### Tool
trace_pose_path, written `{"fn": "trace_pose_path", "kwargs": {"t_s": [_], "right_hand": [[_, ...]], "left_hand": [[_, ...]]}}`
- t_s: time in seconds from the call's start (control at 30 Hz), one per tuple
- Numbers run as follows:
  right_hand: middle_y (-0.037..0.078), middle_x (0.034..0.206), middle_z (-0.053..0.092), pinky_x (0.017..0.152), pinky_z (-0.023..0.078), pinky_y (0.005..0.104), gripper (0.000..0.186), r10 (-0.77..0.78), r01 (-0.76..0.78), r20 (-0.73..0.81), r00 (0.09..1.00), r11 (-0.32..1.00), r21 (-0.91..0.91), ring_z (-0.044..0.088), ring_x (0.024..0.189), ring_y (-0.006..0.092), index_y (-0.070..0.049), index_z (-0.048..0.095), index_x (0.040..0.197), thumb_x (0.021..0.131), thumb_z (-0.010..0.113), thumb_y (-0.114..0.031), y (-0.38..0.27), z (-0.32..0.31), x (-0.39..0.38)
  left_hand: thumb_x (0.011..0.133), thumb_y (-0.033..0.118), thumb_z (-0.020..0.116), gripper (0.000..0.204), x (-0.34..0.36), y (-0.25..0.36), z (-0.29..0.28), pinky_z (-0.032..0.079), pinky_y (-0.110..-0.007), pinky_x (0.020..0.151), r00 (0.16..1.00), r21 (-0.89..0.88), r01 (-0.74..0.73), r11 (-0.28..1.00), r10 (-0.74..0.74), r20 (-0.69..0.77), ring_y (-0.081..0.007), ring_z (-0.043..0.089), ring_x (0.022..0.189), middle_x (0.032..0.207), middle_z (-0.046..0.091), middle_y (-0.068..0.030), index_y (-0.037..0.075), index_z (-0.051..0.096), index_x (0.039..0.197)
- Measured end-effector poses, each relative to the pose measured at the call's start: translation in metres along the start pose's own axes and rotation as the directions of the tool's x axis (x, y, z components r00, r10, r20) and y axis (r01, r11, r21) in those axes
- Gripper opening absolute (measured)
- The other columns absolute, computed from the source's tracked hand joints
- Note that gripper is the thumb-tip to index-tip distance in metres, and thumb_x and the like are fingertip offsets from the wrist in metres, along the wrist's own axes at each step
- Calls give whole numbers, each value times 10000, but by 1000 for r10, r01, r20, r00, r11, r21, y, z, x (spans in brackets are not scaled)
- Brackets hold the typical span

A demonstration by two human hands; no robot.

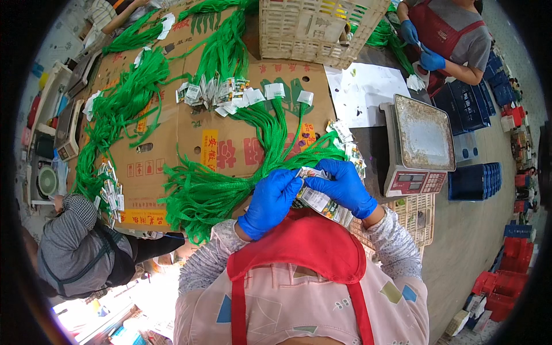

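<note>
My blue-gloved left hand (265,202) and right hand (346,188) are close together in front of my red apron (299,244). Between them is a small stack of printed paper labels (317,199). The right hand grips the labels from above with the thumb across them, while the left fingertips pinch at their upper left edge. Just beyond my hands, a bunch of green mesh net bags (210,192) fans across the cardboard. Several of these nets end in white tags (275,91). More printed tags (340,131) lie past my right hand.
Flattened cardboard (172,198) covers the table, with more tagged nets (123,106) on the left. A cream plastic crate (316,34) stands at the far side. A weighing scale (422,135) is on the right beside white paper (368,95). Co-workers are at left (86,247) and far right (448,40).
</note>
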State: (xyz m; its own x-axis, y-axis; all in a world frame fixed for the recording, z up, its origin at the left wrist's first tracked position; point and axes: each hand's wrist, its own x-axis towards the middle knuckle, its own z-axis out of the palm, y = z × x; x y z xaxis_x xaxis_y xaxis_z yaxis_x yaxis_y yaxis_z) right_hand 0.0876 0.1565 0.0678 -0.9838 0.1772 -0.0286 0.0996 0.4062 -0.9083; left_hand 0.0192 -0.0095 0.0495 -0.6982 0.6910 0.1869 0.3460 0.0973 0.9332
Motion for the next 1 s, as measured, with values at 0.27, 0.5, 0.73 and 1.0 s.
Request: {"fn": "trace_pose_path", "kwargs": {"t_s": [0.27,0.5,0.73,1.0], "right_hand": [[93,573,491,465,354,277,246,7,-6,16,1000,999,-37,410,501,105,-16,599,745,718,686,-245,-5,0,1],[99,573,508,474,367,273,243,7,-9,39,999,999,37,437,506,106,-11,603,748,718,682,-238,-3,4,2],[15,597,501,475,344,232,202,58,-58,1,998,998,-27,413,559,49,-2,598,744,711,693,-177,-2,3,4],[22,647,562,512,387,226,201,222,-243,153,963,961,133,468,597,50,-8,611,772,710,699,-177,-6,-3,12]], "left_hand": [[841,225,539,247,-1,-5,4,371,-290,490,984,-162,177,971,-173,38,-173,449,504,581,496,-108,-4,590,763],[845,200,535,238,2,-4,6,364,-231,495,879,-506,452,735,-464,110,-37,427,574,619,529,3,-21,620,821],[854,110,494,251,3,0,-6,433,-198,618,871,-516,487,705,-351,344,-56,509,740,854,577,-15,13,548,1079],[831,-46,394,468,2,17,-6,468,-237,752,926,-653,378,657,-278,256,-115,518,945,1212,467,-69,100,389,1275]]}}
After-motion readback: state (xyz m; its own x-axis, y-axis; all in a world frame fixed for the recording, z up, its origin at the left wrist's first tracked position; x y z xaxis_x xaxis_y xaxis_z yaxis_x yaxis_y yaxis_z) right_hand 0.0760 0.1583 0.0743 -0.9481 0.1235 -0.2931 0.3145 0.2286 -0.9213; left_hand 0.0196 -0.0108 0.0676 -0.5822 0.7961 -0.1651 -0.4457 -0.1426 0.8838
